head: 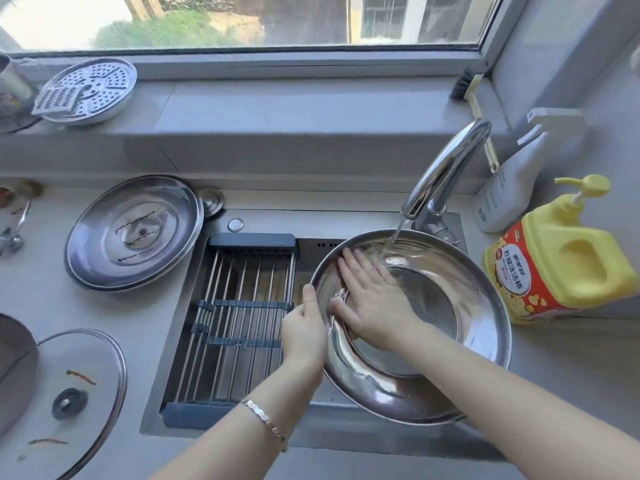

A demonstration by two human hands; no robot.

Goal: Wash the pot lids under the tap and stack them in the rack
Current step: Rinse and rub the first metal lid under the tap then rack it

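Observation:
A large steel pot lid (460, 344) is held inner side up over the sink, under the running tap (446, 168). My left hand (304, 327) grips its left rim, thumb on top. My right hand (370, 299) lies flat inside the lid, fingers straight, rubbing the wet surface near the water stream. Over the left half of the sink sits the roll-up rack (239, 320), with nothing on it. A second steel lid (135, 233) lies upside down on the counter to the left. A glass lid (72, 400) with brown smears lies at the bottom left.
A yellow dish-soap jug (561, 258) and a white spray bottle (509, 181) stand right of the sink. On the windowsill rest a perforated steamer plate (90, 91) and a brush (464, 84). A dark pan edge (14, 368) shows at far left.

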